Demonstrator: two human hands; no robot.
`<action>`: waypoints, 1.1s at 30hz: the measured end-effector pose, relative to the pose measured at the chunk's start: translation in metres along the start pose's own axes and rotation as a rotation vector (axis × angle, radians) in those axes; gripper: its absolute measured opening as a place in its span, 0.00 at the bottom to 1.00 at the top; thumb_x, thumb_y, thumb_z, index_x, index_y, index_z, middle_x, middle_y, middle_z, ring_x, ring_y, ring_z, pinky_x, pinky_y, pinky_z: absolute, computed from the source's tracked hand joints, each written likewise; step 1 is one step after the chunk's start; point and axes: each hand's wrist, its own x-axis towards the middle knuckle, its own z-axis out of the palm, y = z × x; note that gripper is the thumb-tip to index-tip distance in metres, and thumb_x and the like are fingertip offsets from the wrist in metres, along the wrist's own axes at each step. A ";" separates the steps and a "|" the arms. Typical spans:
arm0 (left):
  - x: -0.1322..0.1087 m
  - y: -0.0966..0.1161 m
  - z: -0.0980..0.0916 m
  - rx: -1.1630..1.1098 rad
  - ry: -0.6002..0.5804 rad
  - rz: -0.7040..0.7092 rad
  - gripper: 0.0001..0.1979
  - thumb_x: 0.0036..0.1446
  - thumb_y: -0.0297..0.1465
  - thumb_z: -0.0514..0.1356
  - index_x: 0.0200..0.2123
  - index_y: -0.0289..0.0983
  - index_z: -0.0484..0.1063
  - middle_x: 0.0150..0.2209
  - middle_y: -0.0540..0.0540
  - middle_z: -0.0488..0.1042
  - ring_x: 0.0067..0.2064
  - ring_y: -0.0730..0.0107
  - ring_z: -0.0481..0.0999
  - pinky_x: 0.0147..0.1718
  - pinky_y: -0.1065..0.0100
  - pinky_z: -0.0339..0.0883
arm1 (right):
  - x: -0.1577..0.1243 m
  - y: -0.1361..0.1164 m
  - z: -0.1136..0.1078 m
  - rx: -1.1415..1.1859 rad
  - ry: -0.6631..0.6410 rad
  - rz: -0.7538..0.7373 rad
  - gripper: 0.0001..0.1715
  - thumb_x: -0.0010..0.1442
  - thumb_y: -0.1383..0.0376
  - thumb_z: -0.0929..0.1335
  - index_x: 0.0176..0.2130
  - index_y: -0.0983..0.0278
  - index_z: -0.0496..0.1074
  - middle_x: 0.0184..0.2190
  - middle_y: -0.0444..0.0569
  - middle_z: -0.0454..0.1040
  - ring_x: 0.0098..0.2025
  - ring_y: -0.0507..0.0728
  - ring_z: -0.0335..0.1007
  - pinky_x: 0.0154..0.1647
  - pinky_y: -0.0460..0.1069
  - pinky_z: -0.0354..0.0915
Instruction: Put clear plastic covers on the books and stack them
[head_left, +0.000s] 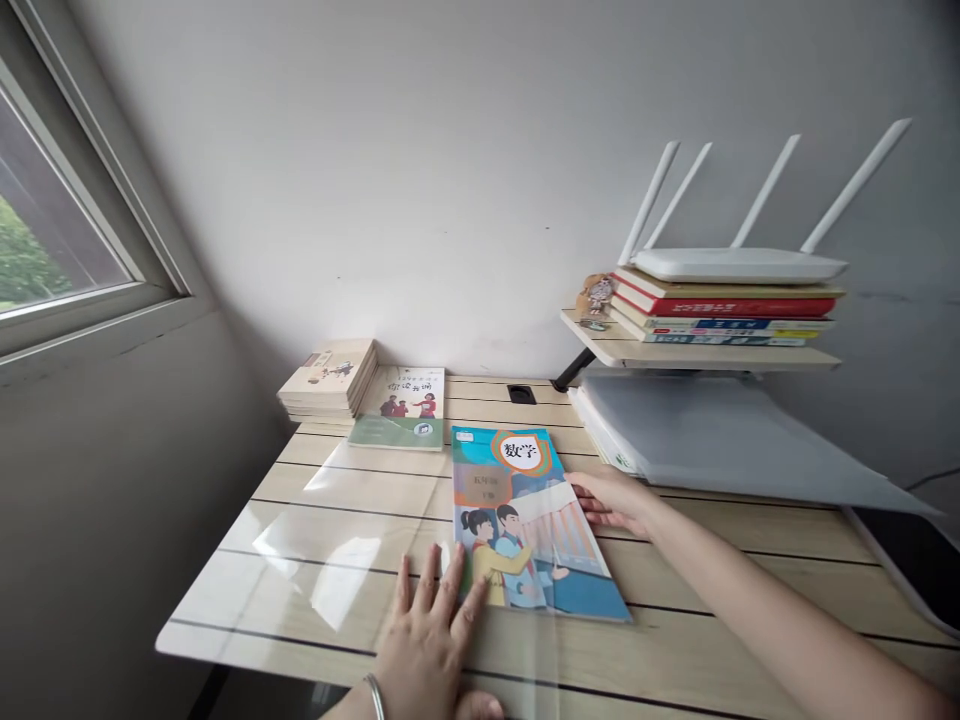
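A maths textbook [540, 600] with a blue cover and two drawn children lies flat on the wooden table. Clear plastic film [405, 480] extends left from it and covers part of its front; a strip of film also reaches below it. My left hand [427, 630] rests palm down on the film by the book's lower left corner, fingers spread, a silver bangle at the wrist. At the book's right edge is my right hand [611, 500], fingers closed in on that edge; some fingertips are hidden.
Behind to the left are a stack of books [330, 380] and a green-and-white booklet [397, 410]. On the right, a raised shelf [720, 355] bears several books [735, 305] and a white router [739, 264]. Under it lies a translucent folder [720, 430]; a dark flat object [911, 565] sits far right.
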 end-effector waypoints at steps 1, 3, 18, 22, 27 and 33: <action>0.000 0.001 0.003 0.018 0.031 -0.011 0.47 0.48 0.59 0.46 0.64 0.42 0.35 0.65 0.37 0.40 0.63 0.35 0.44 0.54 0.36 0.40 | 0.001 -0.002 0.000 0.003 -0.011 0.009 0.06 0.50 0.64 0.68 0.25 0.65 0.69 0.18 0.42 0.70 0.18 0.46 0.64 0.19 0.40 0.61; 0.000 0.005 0.010 0.056 0.086 -0.027 0.46 0.48 0.59 0.45 0.65 0.42 0.36 0.65 0.37 0.40 0.63 0.35 0.44 0.55 0.37 0.40 | 0.003 -0.006 0.002 0.013 -0.066 -0.016 0.06 0.51 0.65 0.67 0.26 0.66 0.69 0.19 0.44 0.73 0.20 0.48 0.67 0.20 0.41 0.62; -0.001 0.038 0.023 0.415 0.444 0.095 0.29 0.56 0.46 0.52 0.59 0.45 0.56 0.57 0.41 0.64 0.57 0.47 0.61 0.54 0.47 0.46 | 0.010 0.010 0.001 0.279 -0.445 -0.144 0.15 0.52 0.62 0.69 0.41 0.64 0.69 0.34 0.53 0.78 0.36 0.60 0.75 0.42 0.56 0.69; -0.002 0.038 0.018 0.376 0.430 0.098 0.33 0.53 0.52 0.51 0.59 0.43 0.58 0.56 0.40 0.66 0.57 0.47 0.60 0.54 0.49 0.48 | 0.007 0.009 0.002 0.259 -0.390 -0.194 0.14 0.51 0.61 0.70 0.39 0.64 0.70 0.34 0.51 0.78 0.35 0.60 0.75 0.41 0.55 0.69; -0.001 0.041 0.018 0.366 0.423 0.077 0.28 0.53 0.46 0.54 0.57 0.44 0.60 0.56 0.42 0.66 0.57 0.48 0.60 0.55 0.48 0.45 | 0.004 0.009 0.004 0.258 -0.323 -0.245 0.12 0.50 0.61 0.70 0.35 0.63 0.70 0.33 0.50 0.78 0.34 0.59 0.75 0.38 0.54 0.69; -0.002 0.040 0.024 0.336 0.500 0.071 0.21 0.57 0.36 0.53 0.54 0.41 0.64 0.54 0.46 0.69 0.57 0.56 0.61 0.58 0.55 0.42 | -0.005 0.008 -0.002 0.228 -0.248 -0.285 0.16 0.48 0.58 0.70 0.37 0.63 0.70 0.32 0.50 0.78 0.33 0.60 0.75 0.36 0.53 0.69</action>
